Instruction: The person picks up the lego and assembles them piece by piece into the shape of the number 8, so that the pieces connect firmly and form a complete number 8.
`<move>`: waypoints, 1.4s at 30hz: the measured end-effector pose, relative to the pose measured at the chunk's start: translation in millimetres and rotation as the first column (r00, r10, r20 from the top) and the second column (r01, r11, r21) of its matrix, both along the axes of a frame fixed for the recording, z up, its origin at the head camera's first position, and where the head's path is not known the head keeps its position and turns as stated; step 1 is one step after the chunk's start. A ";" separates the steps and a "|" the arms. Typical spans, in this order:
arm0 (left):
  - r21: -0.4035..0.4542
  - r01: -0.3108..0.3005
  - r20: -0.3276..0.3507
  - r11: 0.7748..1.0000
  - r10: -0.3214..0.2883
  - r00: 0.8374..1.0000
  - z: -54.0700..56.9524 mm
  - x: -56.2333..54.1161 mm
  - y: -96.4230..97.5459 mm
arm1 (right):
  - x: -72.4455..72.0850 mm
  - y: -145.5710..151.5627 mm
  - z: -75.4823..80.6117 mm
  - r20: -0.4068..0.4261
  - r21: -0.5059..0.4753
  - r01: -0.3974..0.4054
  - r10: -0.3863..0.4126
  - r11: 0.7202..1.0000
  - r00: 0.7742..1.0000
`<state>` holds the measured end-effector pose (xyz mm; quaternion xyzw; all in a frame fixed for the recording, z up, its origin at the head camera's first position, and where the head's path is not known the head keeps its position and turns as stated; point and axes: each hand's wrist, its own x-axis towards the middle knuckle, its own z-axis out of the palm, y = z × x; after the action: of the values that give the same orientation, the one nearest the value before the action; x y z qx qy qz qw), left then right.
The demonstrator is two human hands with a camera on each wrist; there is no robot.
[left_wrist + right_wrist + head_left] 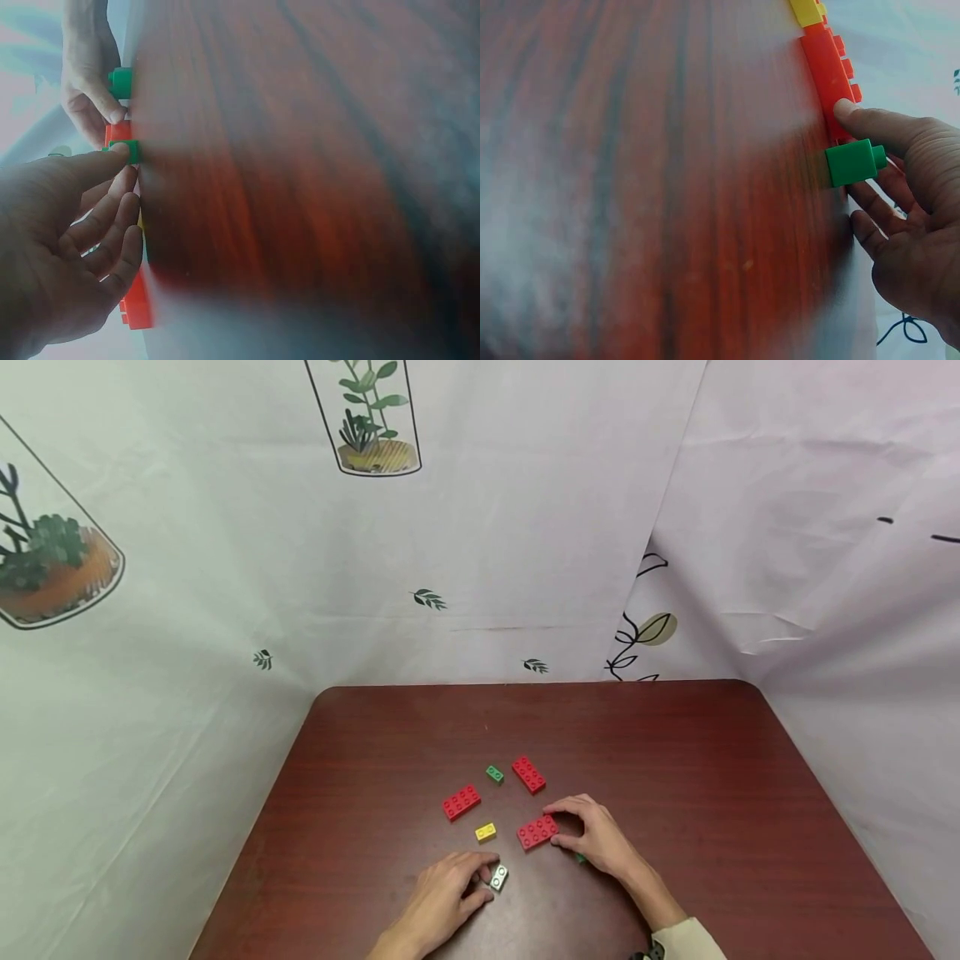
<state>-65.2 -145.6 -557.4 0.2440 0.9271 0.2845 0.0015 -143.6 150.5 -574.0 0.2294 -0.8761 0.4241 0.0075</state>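
Observation:
My left hand pinches a small two-stud green building brick, washed pale by glare in the head view. In the left wrist view the thumb lies on this green brick. Farther right, my right hand holds the right end of a red eight-stud brick between thumb and index finger. The right wrist view has the thumb against that red brick. Another green brick stands beneath the right hand, mostly hidden from the head. A yellow two-stud brick lies between the hands.
Two more red bricks lie farther back, one at left and one at right. A small green brick sits between them. The brown table ends at a plant-printed curtain behind and along the sides.

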 end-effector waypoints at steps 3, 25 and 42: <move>0.018 0.005 0.007 1.000 -0.005 1.000 -2.2 -0.8 0.4 | -0.4 1.1 -0.7 0.000 -0.019 -0.021 0.021 1.000 1.000; 0.152 -0.013 0.136 0.988 -0.008 0.991 -10.0 -9.2 1.4 | -1.5 9.2 -3.4 0.040 -0.089 -0.048 0.052 0.995 0.998; 0.250 -0.005 0.208 0.968 -0.049 0.977 -13.7 -12.4 -0.3 | -4.4 11.4 -4.7 0.053 -0.097 -0.069 0.074 0.993 0.996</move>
<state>-77.6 -145.9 -571.0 0.2207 0.8757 0.4231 0.0731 -148.0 161.8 -578.7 0.2478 -0.8460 0.4717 -0.0215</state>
